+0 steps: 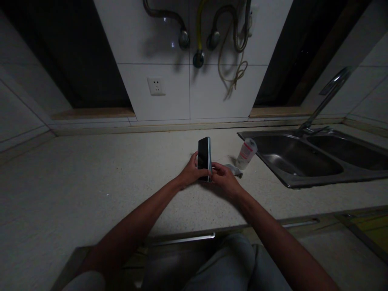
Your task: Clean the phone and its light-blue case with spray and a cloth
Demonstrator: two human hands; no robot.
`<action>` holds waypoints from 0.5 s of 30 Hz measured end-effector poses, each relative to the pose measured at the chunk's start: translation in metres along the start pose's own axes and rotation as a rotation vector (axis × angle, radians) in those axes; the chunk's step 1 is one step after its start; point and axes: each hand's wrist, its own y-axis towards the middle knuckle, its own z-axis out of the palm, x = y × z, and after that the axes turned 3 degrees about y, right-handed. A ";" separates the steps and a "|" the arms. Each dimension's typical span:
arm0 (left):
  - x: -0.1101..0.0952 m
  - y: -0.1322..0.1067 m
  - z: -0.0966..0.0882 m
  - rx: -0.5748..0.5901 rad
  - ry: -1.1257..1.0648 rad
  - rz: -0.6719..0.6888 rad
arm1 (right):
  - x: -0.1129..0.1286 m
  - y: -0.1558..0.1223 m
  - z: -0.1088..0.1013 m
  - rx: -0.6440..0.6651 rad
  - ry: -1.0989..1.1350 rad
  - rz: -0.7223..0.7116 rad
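Observation:
A dark phone (204,155) with a light blue edge stands upright on its short end on the pale speckled countertop (91,178). My left hand (190,173) is closed round its lower left side. My right hand (223,178) pinches its lower right edge with the fingertips. Both hands rest on the counter near the middle.
A small clear bottle with a red label (246,152) and a grey crumpled cloth (235,169) lie just right of my hands. Beyond them sits a double steel sink (291,184) with a tap (329,95). A wall socket (156,86) and hanging hoses (233,44) are on the tiled wall.

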 end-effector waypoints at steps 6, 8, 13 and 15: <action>-0.002 0.001 0.000 0.053 0.048 0.045 | -0.003 -0.001 -0.001 -0.011 -0.451 -0.226; -0.002 0.001 0.002 0.061 0.067 0.054 | -0.001 -0.004 -0.002 -0.036 -0.605 -0.281; -0.006 -0.002 0.002 0.071 0.123 0.034 | 0.002 -0.010 -0.002 -0.023 -0.877 -0.372; -0.008 -0.003 0.001 0.085 0.119 0.019 | 0.002 -0.012 -0.001 -0.015 -0.969 -0.381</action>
